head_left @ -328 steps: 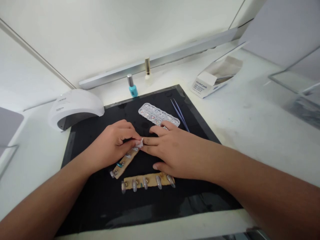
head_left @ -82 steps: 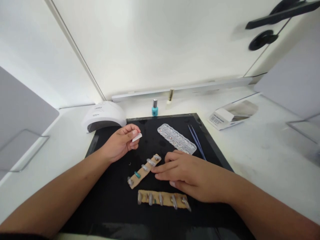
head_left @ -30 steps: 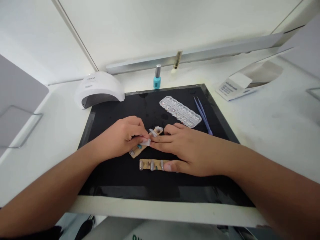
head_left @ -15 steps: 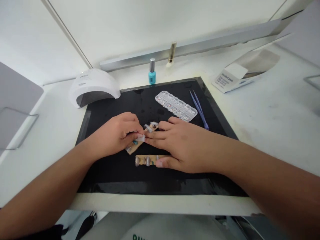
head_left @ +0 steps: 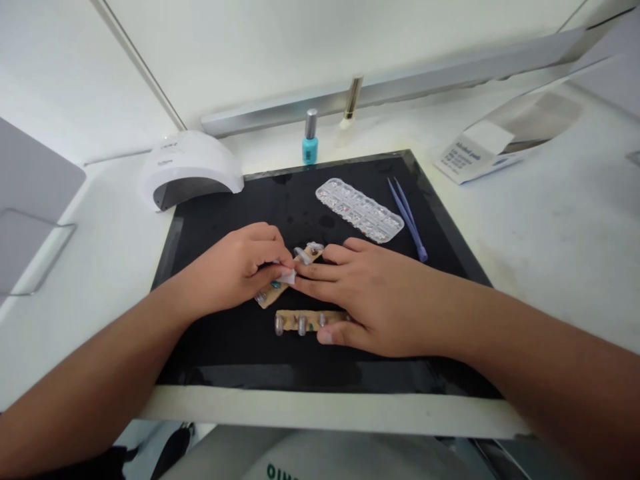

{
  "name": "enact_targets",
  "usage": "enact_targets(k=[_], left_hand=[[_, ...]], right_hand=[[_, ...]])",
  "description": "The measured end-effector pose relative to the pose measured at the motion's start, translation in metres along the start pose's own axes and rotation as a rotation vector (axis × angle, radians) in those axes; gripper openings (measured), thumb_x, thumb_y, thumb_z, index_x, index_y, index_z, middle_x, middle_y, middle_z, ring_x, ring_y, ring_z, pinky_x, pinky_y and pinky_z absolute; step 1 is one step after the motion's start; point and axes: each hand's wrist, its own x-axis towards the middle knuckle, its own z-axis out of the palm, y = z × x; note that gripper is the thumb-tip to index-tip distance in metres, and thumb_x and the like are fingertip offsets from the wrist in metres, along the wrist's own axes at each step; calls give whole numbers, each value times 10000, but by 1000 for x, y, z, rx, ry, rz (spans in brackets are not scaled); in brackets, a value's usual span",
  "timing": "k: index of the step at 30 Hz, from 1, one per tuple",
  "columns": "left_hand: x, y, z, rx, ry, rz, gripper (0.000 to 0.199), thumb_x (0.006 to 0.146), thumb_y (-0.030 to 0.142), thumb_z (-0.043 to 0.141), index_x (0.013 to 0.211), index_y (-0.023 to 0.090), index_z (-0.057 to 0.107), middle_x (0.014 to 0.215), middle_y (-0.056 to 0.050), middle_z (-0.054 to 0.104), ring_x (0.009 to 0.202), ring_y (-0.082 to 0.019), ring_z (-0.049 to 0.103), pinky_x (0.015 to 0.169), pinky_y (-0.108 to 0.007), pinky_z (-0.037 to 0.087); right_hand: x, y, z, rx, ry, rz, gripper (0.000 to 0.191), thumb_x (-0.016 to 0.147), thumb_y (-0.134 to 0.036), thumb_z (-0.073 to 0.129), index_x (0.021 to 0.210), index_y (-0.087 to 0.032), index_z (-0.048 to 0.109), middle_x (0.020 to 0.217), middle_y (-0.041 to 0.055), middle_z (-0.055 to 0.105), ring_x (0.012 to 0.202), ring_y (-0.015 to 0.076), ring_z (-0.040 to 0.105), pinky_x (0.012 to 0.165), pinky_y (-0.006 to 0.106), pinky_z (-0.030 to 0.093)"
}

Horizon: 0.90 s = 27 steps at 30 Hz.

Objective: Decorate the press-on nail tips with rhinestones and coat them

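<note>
My left hand [head_left: 245, 263] pinches a small white wipe [head_left: 289, 276] between thumb and fingers. It holds the wipe over the middle of a slanted tan strip [head_left: 266, 299], which carries several glossy false nails, one with teal on it. My right hand [head_left: 377, 293] lies palm down with its fingers stretched out; the index and middle fingertips meet the wipe and the strip's middle, covering what is under them. Its thumb rests at a second tan strip [head_left: 290, 320] with silvery false nails, lying level nearer me. The right end of that strip is partly hidden by the hand.
Both strips lie on a black mat [head_left: 225, 347]. Beyond my hands are a clear case of rhinestones [head_left: 360, 210] and blue tweezers [head_left: 407, 217]. Behind stand a white nail lamp [head_left: 193, 160], a turquoise bottle [head_left: 310, 148], a gold-capped bottle [head_left: 353, 100] and an open alcohol-pad box [head_left: 463, 160].
The whole view has shifted slightly, so the things on the table appear a little farther right. Both hands keep nearly the same pose at the slanted strip, the left still pinching the wipe.
</note>
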Motion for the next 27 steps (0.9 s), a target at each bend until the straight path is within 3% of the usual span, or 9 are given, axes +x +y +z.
enact_targets(k=[8,19,23,27], left_hand=[[1,0,0,17,-26,0,131,916,102,555,832,131,652,824,-33,627,785,-122,579,697,-207,451],[-5,-2,-10,31,-13,-60,155,915,105,533,829,134,658,835,-35,628,784,-126,581,701,-225,452],[-2,6,-10,-32,41,-41,166,925,124,532,817,127,658,818,-34,629,757,-113,579,662,-204,445],[-1,7,-4,-32,-4,-8,156,923,108,528,844,119,662,840,-43,643,791,-124,586,702,-216,459]], right_hand=[[4,-4,1,-4,-16,39,624,931,-598,418,1341,-161,594,1402,89,596,1085,323,546,779,415,331],[7,-6,-6,17,-87,56,737,934,-613,370,1502,-145,385,1477,66,524,1184,343,513,818,437,334],[7,-7,-8,5,-107,64,723,928,-620,372,1473,-151,443,1482,85,516,1170,347,528,830,441,347],[6,-7,-7,0,-98,66,669,914,-628,403,1384,-177,557,1464,96,536,1152,344,544,816,438,355]])
